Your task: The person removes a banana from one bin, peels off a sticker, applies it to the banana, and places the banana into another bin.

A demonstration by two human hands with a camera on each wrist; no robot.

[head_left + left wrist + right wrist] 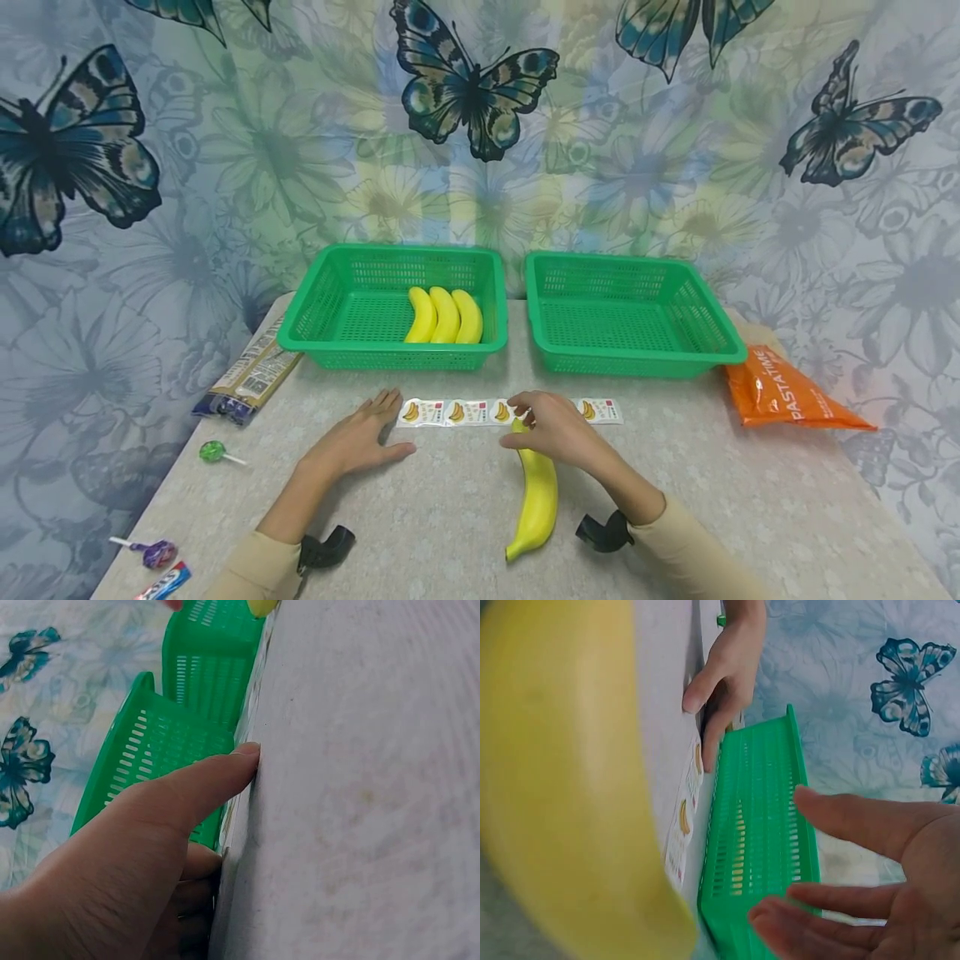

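A strip of white labels printed with bananas [467, 412] lies across the table. My left hand [360, 442] rests flat at the strip's left end, its thumb spread toward me; the left wrist view shows that thumb [214, 780] on the table surface. One yellow banana [540, 500] lies lengthwise in front of the strip. Over its far end hovers my right hand [558, 429], covering part of the labels. In the right wrist view the right hand's fingers [817, 930] are apart and loosely bent, holding nothing, with the banana [562, 772] large beside them.
Behind the strip stand two green baskets: the left basket [397, 357] holds three bananas [446, 317], the right basket [637, 364] none. An orange packet [787, 392] lies at right. At left are a gold packet [251, 375], a green lollipop [213, 452] and a purple lollipop [157, 554].
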